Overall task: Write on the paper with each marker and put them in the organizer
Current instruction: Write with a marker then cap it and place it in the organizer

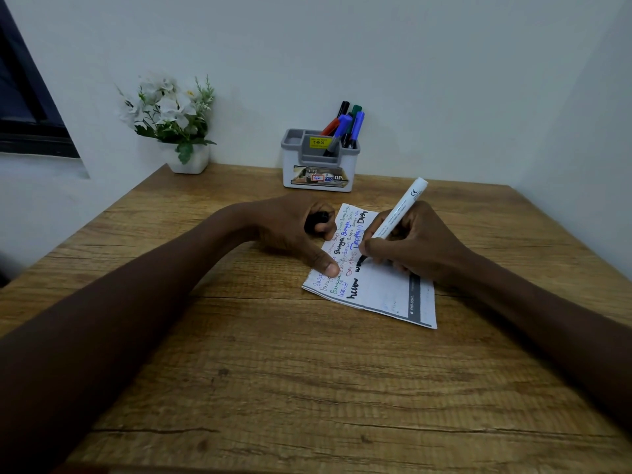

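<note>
Writing w/ marker on paper, right hand gripping.

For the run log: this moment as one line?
right hand: grips white marker, tip on paper | left hand: holds black cap, thumb on paper | organizer: several markers

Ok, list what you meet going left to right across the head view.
Flower pot → left hand holding a black cap → right hand with the marker. The organizer and paper overlap the hands sideways, so they are left out.
</note>
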Available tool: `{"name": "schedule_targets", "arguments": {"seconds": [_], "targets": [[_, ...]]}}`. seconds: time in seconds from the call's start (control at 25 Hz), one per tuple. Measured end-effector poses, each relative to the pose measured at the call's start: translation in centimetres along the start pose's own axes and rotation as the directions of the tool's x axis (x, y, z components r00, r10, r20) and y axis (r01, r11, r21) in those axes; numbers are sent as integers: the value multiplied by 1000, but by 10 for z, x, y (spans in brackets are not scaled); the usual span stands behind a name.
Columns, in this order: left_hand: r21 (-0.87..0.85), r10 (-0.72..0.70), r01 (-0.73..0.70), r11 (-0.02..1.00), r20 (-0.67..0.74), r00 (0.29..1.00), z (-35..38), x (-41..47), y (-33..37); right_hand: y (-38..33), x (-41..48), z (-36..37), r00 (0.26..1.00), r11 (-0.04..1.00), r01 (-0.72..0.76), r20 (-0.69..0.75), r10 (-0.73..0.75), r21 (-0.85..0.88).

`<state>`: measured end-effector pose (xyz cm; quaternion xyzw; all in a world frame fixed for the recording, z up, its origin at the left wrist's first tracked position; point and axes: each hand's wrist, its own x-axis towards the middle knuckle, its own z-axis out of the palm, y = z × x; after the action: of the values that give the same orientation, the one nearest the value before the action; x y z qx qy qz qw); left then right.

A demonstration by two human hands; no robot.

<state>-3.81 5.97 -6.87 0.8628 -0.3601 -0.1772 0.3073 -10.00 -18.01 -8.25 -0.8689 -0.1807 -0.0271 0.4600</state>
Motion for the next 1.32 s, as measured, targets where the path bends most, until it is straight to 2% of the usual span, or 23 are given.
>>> {"name": "schedule_targets", "arguments": {"seconds": [0.48, 1.32], "targets": [[27, 1, -2, 1000, 15, 1000, -1, 1, -2, 1, 2, -1, 998, 999, -49, -41, 49, 5], [36, 19, -20, 999, 17, 1000, 0, 0, -1, 5, 5, 0, 995, 999, -45, -90, 47, 27]]}}
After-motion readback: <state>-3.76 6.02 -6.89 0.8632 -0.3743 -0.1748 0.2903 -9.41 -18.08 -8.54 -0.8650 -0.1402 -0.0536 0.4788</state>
